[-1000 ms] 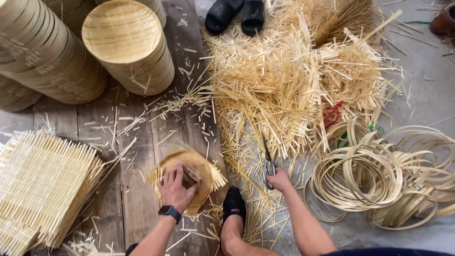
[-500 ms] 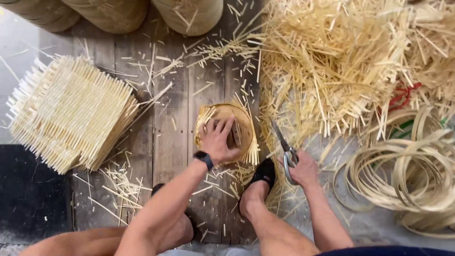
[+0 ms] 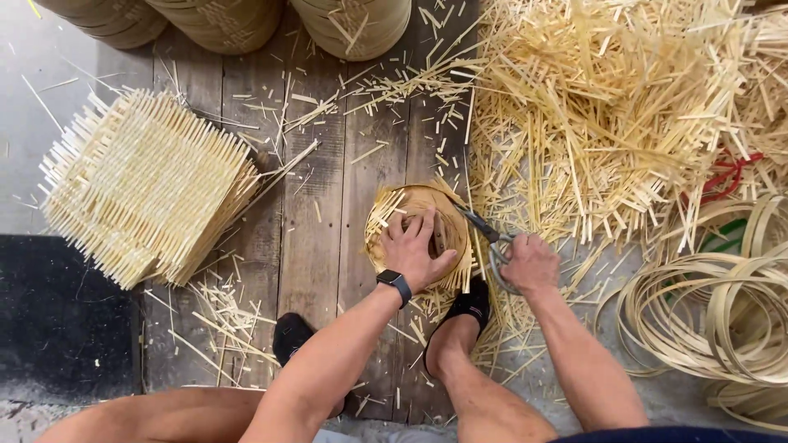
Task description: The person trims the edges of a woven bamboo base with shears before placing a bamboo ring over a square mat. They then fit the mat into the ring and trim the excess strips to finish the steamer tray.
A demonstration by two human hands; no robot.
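Fingers of the left hand spread flat inside a small woven basket on the plank floor, pinning it. Just beside its right rim, the right hand grips scissors, blades touching the rim. Both hands hide the basket's base and the scissor handles.

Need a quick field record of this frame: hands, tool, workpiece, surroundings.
left hand: left hand pressed flat into the round woven basket
right hand: right hand grips scissors, blades at the basket's rim
surface: plank floor
left of work: stack of woven bamboo mats
right: pile of bamboo strip offcuts, coiled bamboo hoops
top: stacked baskets
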